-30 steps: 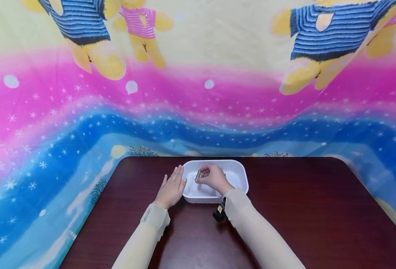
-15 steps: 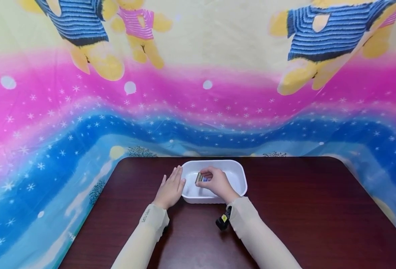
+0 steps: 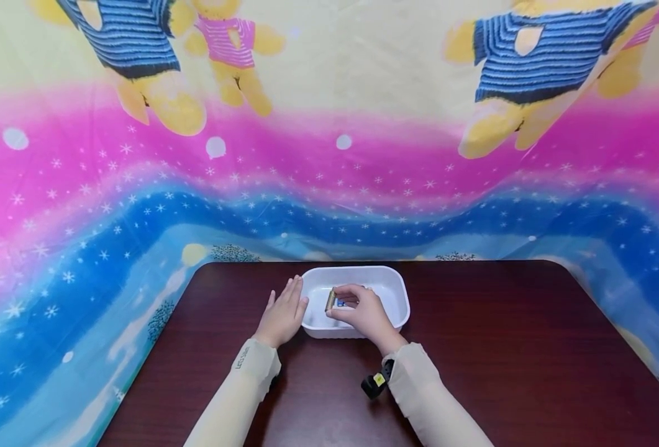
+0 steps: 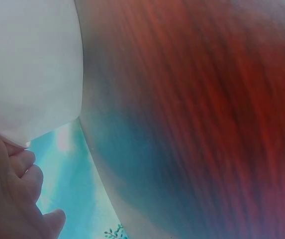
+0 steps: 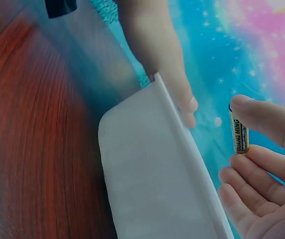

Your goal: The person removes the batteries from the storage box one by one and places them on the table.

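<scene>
My right hand (image 3: pixel 364 310) pinches a small cylindrical battery (image 5: pixel 239 130) by its ends, between thumb and fingertip. Black "GUANG MING" lettering shows on its pale side. In the head view the battery (image 3: pixel 330 300) is over the left half of a white plastic tray (image 3: pixel 400 292). Something small and blue (image 3: pixel 340 303) shows behind the fingers, mostly hidden. My left hand (image 3: pixel 283 312) lies with straight fingers against the tray's left rim. The left wrist view shows only the edge of this left hand (image 4: pixel 20 189) beside the tray's outer wall (image 4: pixel 30 64).
The tray stands near the far edge of a dark red-brown wooden table (image 3: pixel 502 347). Behind the table hangs a patterned cloth (image 3: pixel 329 180) with bears and snowflakes. A black wrist camera (image 3: pixel 374 385) is strapped under the right sleeve.
My right wrist has moved slightly right and nearer to me, and the battery has swung a little in the pinch. My left hand stays at the tray rim.
</scene>
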`<action>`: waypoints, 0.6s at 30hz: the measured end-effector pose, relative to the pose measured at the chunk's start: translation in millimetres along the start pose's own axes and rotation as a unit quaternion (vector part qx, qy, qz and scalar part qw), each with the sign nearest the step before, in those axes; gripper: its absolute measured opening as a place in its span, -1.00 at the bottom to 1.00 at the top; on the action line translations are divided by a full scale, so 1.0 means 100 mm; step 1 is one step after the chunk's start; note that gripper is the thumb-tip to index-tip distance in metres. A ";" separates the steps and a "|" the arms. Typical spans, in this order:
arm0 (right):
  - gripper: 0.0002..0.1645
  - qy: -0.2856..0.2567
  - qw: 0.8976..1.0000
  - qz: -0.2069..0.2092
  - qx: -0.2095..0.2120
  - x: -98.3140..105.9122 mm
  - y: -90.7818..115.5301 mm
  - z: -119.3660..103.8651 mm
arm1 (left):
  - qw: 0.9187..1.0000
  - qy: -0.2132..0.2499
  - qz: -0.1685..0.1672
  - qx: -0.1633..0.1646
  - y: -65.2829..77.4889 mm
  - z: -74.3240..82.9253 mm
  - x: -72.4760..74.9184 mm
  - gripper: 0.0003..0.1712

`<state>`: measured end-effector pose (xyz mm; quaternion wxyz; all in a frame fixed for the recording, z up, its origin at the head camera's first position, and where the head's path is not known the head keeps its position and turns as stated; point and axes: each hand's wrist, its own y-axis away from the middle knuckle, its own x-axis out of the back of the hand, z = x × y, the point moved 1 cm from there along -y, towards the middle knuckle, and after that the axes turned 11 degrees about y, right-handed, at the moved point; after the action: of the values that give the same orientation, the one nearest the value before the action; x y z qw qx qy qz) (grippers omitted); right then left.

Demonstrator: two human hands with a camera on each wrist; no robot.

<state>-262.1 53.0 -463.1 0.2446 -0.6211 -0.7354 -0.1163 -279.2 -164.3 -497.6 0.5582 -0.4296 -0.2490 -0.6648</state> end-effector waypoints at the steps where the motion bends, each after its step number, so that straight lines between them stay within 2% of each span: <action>1: -0.41 -0.007 1.000 0.000 0.000 0.00 0.02 -0.01 | 1.000 0.001 0.001 -0.001 0.00 0.00 0.00 -0.30; 10: -0.41 -0.039 0.999 -0.007 0.012 -0.02 0.20 -0.06 | 1.000 0.003 0.002 0.000 0.00 -0.01 0.00 -0.30; 18: -0.41 -0.102 0.994 -0.004 0.035 -0.08 0.36 -0.09 | 1.000 0.003 0.011 -0.010 0.00 0.00 0.00 -0.31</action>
<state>-224.3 49.4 -464.5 0.1894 -0.6180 -0.7625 -0.0279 -278.7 -164.3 -497.5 0.5623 -0.4357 -0.2356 -0.6621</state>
